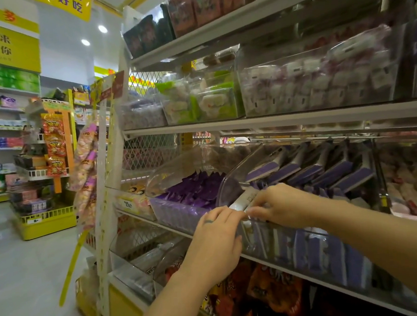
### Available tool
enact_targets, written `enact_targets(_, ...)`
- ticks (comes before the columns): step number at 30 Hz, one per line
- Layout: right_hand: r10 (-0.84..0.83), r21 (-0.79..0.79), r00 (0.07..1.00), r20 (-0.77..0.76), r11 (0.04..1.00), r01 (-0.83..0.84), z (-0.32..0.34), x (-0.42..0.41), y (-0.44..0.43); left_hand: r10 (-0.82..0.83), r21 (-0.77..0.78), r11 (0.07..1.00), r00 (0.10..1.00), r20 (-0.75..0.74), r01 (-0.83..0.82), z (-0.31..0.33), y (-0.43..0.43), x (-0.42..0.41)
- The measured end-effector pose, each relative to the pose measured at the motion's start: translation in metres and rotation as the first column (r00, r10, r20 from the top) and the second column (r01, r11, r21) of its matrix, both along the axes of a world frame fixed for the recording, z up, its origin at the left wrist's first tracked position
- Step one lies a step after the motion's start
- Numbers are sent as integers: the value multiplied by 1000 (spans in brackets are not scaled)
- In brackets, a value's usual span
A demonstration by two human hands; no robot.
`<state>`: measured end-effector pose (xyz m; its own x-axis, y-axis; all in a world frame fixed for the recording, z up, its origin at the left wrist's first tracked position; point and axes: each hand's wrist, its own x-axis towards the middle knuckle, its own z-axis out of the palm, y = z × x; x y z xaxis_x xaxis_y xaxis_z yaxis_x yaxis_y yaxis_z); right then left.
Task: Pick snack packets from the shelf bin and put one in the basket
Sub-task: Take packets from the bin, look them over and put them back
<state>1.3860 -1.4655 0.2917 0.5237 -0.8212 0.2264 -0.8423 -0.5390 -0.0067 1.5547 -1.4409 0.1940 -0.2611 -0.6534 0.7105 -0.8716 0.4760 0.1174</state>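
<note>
A clear shelf bin (278, 239) on the middle shelf holds several purple and white snack packets (310, 169). Its curved clear lid (231, 181) is tipped up. My right hand (278, 206) reaches over the bin's front rim and pinches a white packet (243, 200) at its end. My left hand (216, 242) meets it from the left, fingertips curled at the same packet by the rim. No basket is in view.
To the left stands a second bin of dark purple packets (192, 191). Shelves above carry clear bins of wrapped sweets (321, 79). Orange bags (270, 292) fill the shelf below. The aisle floor (24, 272) and a yellow display rack (45, 220) lie to the left.
</note>
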Motion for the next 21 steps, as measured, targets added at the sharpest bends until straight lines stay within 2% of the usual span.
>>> enact_targets(2,-32,-37,999,35,999,33,11,-4,4,3,-12,1000,1000,-4,-3,-1,-1,1)
enact_targets(4,-81,-61,997,-10,995,81,15,-8,4,11,-12,1000,1000,-26,-12,0,0,0)
enact_targets(7,-42,103,976,-215,992,66,16,-12,10,42,16,999,996,-79,-41,-1,3,-6)
enact_targets(9,2,165,974,-227,986,37,26,-16,17,39,8,999,995,-90,-38,-1,6,-13)
enact_targets(11,16,137,974,-225,990,15,37,-22,18,-20,-18,1000,997,-73,19,2,10,-19)
enact_targets(14,34,162,936,-350,986,24,43,-28,12,-91,22,996,996,1,91,8,13,-28)
enact_targets(21,38,245,924,-382,968,61,34,-23,-3,5,122,992,999,36,-10,22,10,-15)
